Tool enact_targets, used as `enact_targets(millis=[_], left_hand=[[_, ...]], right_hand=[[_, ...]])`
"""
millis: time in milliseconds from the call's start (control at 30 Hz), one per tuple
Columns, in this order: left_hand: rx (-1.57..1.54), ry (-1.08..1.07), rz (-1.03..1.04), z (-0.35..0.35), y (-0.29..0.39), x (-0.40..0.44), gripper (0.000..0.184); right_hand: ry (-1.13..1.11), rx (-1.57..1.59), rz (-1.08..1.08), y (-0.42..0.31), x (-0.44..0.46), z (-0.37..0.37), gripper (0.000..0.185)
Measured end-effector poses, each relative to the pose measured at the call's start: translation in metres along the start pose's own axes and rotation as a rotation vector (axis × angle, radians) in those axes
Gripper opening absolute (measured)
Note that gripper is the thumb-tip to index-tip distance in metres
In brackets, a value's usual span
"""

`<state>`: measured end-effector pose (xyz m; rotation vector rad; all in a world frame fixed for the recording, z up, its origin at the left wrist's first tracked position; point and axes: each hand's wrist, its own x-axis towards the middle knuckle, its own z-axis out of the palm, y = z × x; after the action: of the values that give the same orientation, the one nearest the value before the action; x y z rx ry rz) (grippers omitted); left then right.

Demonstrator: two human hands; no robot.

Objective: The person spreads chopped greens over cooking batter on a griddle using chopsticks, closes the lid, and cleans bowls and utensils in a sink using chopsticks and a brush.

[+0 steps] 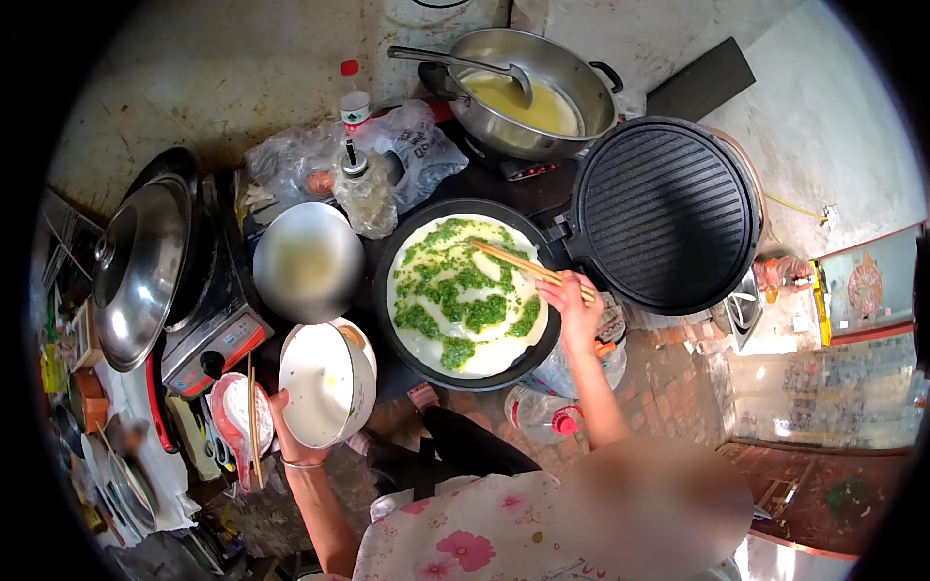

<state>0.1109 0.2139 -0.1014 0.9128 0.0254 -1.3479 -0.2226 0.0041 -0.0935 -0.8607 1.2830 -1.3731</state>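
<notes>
My right hand (573, 308) is closed round a pair of wooden chopsticks (513, 259). Their tips rest among chopped green herbs (487, 313), which are spread unevenly over a pale round sheet of batter (407, 302). The sheet lies in the black electric griddle (539, 365), whose ridged lid (668, 218) is folded back to the right. Left of the griddle, my left hand (295, 431) grips a white bowl (315, 373) by its side. The bowl is tilted, with a few green bits on its inner wall. Part of another bowl shows behind it.
A steel pot (572, 73) with yellowish liquid and a ladle (518, 82) stands behind the griddle. At left are a metal bowl (308, 261), a red bowl of white powder (232, 412), a gas stove (215, 353) and a wok lid (145, 271). A plastic jug (533, 412) sits below.
</notes>
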Motion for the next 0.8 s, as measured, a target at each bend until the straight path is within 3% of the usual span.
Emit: enact_targets(millis=[233,800], left_hand=[[-0.016,-0.002,0.007,0.003,0.001,-0.002,0.059],[-0.042,0.009,0.011,-0.002,0.004,-0.005,0.058]], right_hand=[[-0.091,0.086,0.078,0.003,-0.007,0.016,0.024],[0.075,0.167,0.033,0.018,0.016,0.030,0.022]])
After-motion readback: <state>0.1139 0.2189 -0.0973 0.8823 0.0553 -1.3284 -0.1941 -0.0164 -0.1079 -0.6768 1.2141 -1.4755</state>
